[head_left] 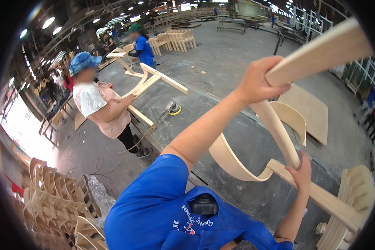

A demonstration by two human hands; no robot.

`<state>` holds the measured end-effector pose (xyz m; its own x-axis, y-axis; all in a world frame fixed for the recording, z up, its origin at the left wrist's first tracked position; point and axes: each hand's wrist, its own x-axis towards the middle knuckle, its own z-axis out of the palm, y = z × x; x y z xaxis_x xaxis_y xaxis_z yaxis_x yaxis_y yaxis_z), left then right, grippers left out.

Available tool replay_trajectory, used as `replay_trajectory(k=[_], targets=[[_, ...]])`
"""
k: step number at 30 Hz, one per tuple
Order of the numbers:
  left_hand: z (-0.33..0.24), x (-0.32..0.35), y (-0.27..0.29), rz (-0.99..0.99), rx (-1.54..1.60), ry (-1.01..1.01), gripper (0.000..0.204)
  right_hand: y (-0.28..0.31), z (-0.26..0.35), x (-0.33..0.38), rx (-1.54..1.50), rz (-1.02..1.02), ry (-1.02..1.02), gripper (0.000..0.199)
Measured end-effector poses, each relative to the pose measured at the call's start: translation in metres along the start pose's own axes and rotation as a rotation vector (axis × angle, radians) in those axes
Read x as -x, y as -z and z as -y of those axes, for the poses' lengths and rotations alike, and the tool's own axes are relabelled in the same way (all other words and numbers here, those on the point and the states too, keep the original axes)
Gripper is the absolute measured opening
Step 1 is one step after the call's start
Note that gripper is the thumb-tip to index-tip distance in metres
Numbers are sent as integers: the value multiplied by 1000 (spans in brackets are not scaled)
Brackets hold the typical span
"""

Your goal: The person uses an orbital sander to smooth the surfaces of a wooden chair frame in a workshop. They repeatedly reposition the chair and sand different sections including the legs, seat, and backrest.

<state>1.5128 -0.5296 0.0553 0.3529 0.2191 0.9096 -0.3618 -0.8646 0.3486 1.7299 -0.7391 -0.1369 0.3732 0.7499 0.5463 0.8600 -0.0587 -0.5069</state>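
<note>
I hold a pale wooden chair frame (279, 129) lifted over a dark grey workbench (237, 137). My left hand (258, 83) is closed around the frame's long straight bar, which runs up toward the upper right. My right hand (302, 171) grips the lower end of a curved upright, where it meets a straight rail (325, 198). A bent wooden band (231, 160) loops below between my arms. My blue shirt fills the lower middle.
An orbital sander (173, 109) with a yellow pad lies on the bench. A co-worker in a blue cap (100, 106) rests a hand on another wooden frame (154, 81). Curved wooden parts are stacked at lower left (50, 196); slats (356, 187) stand at right; a plywood sheet (310, 110) lies beyond.
</note>
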Motion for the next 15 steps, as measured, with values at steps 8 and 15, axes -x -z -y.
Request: replay_trajectory(k=[8,15], targets=[[106,110,45,-44,-170,179,53,-9,-17,20,89,123,-122,36],[178,406,38,-524,-180,1491,83,4,-10,51,99,97,-174,31]])
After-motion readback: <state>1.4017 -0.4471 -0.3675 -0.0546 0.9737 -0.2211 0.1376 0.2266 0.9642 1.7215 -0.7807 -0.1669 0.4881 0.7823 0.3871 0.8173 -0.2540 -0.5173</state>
